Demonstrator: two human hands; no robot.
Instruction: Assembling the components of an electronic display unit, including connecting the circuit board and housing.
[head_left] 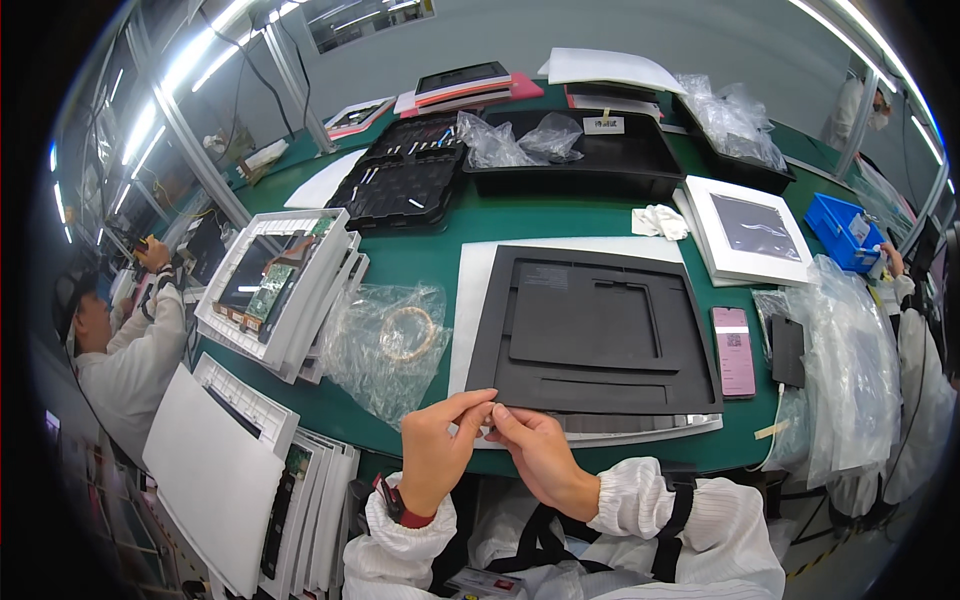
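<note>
On green bench, assume light, stiff black panel; grip edgewise; see left hand, right hand pinching at six o'clock, contents unclear

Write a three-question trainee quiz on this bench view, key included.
1. True or false: the phone with the pink screen lies to the right of the black panel.
2. Pick one: the small plastic bin at the right is (A) red, (B) blue, (C) white.
3. Fill in: the left hand and right hand come together by the panel's near ____ corner.

Key: 1. True. 2. B. 3. left.
</note>
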